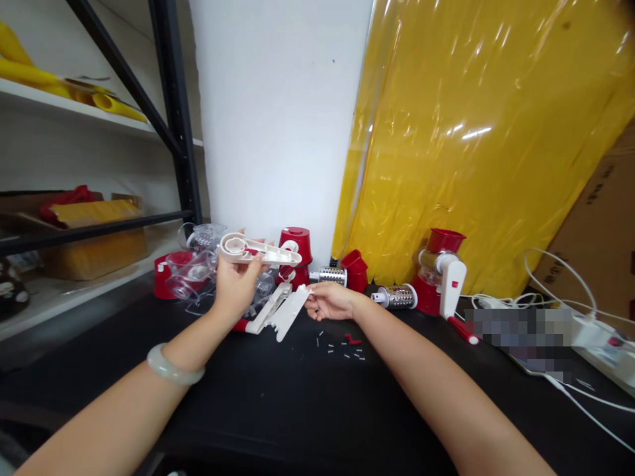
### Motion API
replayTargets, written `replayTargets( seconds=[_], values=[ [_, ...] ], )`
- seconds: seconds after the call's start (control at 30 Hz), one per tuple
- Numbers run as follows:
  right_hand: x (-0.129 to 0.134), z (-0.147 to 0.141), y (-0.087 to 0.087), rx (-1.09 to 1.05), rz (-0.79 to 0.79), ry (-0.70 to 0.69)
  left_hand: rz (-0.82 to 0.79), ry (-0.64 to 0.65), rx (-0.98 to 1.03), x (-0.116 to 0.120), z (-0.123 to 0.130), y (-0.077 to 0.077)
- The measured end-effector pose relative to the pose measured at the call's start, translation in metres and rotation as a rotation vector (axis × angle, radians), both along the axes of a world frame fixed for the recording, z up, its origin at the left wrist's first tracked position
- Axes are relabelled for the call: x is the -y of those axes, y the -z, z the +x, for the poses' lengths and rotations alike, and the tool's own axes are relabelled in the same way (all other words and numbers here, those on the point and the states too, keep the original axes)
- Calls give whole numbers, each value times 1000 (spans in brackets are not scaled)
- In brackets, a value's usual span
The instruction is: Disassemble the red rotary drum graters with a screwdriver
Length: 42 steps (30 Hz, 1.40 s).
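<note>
My left hand [235, 287], with a pale bangle at the wrist, is closed on a white crank-arm housing [278, 255]. Its hollow ribbed side faces me, with a round socket at the left end and a bit of red inside. Between the thumb and fingers of my right hand [330, 301] is the upper end of a flat white cover plate [290, 316], tilted over the table. Just left of that plate lies another white crank arm [262, 318] with a red handle. Small metal pins or screws [331, 345] and a little red lever piece [353, 340] lie below my right hand.
Clear plastic parts [191, 274] and red bases [296, 243] crowd the back left. Metal grater drums [399, 296] and an assembled red-and-white rotary grater [430, 284] stand right. Cables and a power strip [602, 350] are at far right; a black shelf post [173, 99] rises left.
</note>
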State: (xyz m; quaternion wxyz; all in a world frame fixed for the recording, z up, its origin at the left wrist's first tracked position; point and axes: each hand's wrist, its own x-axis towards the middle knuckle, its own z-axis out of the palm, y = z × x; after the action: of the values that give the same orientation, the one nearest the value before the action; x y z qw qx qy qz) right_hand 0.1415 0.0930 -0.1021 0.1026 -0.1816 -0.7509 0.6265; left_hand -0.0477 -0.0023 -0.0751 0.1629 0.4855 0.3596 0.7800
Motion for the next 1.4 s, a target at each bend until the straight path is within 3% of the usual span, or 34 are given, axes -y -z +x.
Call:
replayTargets(
  seconds=[0.1, 0.23, 0.4, 0.43, 0.47, 0.53, 0.6, 0.8, 0.97, 1.4],
  values=[
    [-9, -5, -4, 11, 18, -22, 11, -2, 8, 0, 0, 1],
    [-11, -8, -25, 37, 157, 3, 58, -13, 46, -3, -1, 4],
    [31, -13, -49, 44, 495, 111, 133, -77, 60, -5, 0, 7],
    [42, -15, -49, 68, 614, 116, 139, -79, 53, -5, 1, 7],
    [52, -17, -48, 154, 903, 108, 143, -79, 47, -6, 1, 8],
    [64, -23, -43, 334, 1302, 82, 142, -78, 34, -7, 0, 9],
    [67, -30, -36, 459, 1491, 65, 134, -81, 21, -7, -1, 11],
    [52, -47, -21, 539, 1520, 52, 110, -91, -23, -9, -1, 16],
    [59, -52, -15, 549, 1516, 32, 140, -90, -72, -9, 1, 16],
    [83, -53, -21, 541, 1503, 40, 153, -66, -105, -8, 1, 18]
  ],
)
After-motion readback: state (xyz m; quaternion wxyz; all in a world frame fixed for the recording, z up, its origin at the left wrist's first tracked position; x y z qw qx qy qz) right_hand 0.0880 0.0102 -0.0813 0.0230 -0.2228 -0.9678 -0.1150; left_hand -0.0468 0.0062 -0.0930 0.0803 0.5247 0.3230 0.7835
